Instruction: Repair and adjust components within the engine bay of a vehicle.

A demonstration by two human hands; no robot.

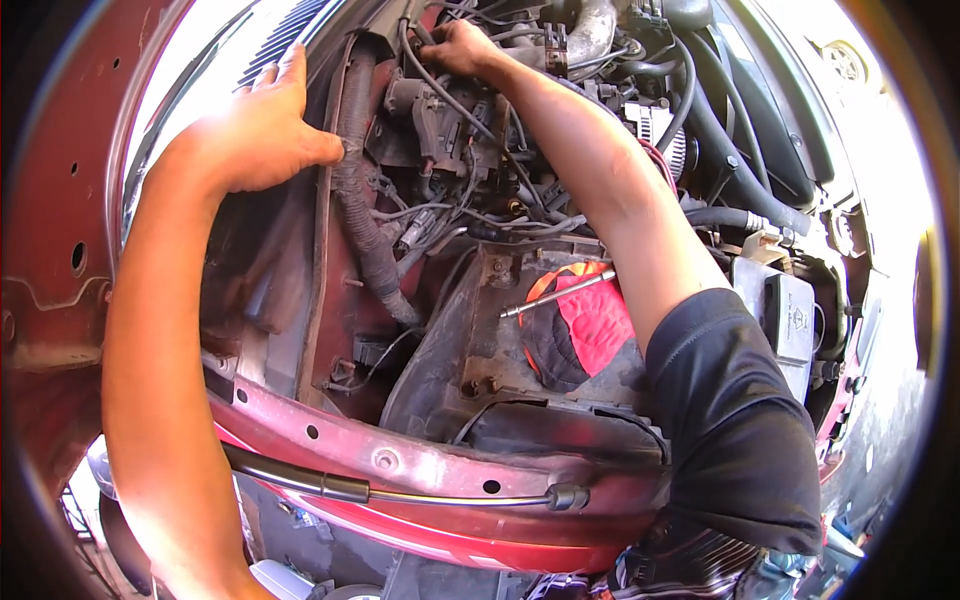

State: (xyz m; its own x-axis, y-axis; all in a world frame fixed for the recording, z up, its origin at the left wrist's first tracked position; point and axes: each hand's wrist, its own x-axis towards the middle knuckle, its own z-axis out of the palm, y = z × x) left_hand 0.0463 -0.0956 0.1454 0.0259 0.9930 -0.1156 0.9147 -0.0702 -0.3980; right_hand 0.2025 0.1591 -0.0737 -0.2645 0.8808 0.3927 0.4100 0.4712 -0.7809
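In the open engine bay, my right hand (458,50) reaches to the far side, beside a thin black hose (450,92). Its fingers are curled at something dark that I cannot make out. My left hand (265,135) rests with fingers spread on the cowl at the left, near the windshield's edge. Next to its thumb runs a thick wrapped wiring harness (352,180). A metal socket extension bar (550,294) lies across a pink cloth (598,322) and a round black item with orange trim (548,345), below my right forearm.
The cloth lies on a dirty tray (490,350) near the red fender edge (340,435). A black gas strut (330,485) crosses in front of that edge. An alternator (660,130) sits beyond my right forearm. A dark box cover (790,315) stands right of my sleeve.
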